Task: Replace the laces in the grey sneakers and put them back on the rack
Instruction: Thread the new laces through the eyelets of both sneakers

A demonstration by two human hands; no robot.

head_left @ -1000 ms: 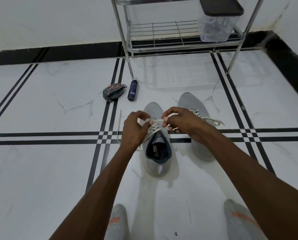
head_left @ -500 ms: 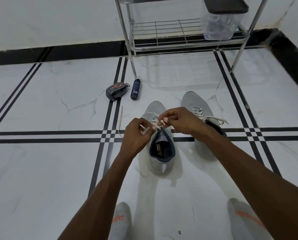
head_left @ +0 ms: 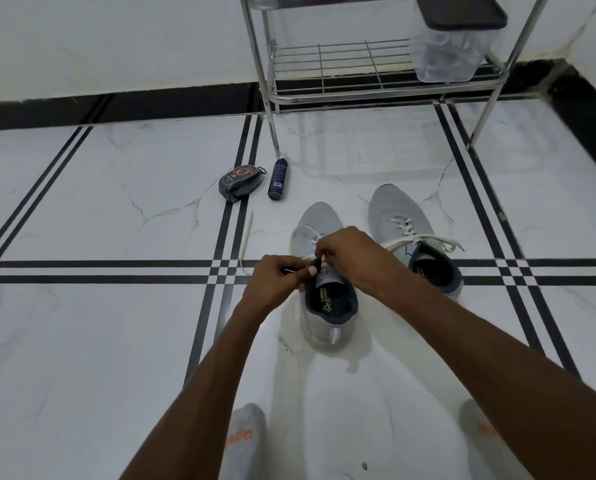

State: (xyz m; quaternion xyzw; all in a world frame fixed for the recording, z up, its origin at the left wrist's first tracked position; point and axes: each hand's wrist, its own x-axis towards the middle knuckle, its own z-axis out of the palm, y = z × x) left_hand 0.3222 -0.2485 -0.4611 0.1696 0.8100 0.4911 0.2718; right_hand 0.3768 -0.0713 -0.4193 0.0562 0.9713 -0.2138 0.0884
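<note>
Right-of-centre sneaker (head_left: pixel 414 237) already laced & tied. Centre sneaker (head_left: pixel 327 299) mid-lacing: left hand (head_left: pixel 278 282) & right hand (head_left: pixel 353 258) both pinching lace (head_left: pixel 301 233) at top eyelets. Left: knot, then pair onto rack (head_left: pixel 376 88), frame top.

1. Illumination: bright, even, cool-toned
2. Shadows: soft and pale beneath the near sneaker (head_left: pixel 326 317)
3. Glare: faint reflections on the glossy floor (head_left: pixel 99 341)
4. Distortion: wide-angle bowing at frame edges
5. Focus: sharp centre, softer edges

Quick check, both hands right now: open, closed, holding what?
Left hand: closed, pinching the white lace of the near sneaker.
Right hand: closed, pinching the same lace at the tongue.
</note>
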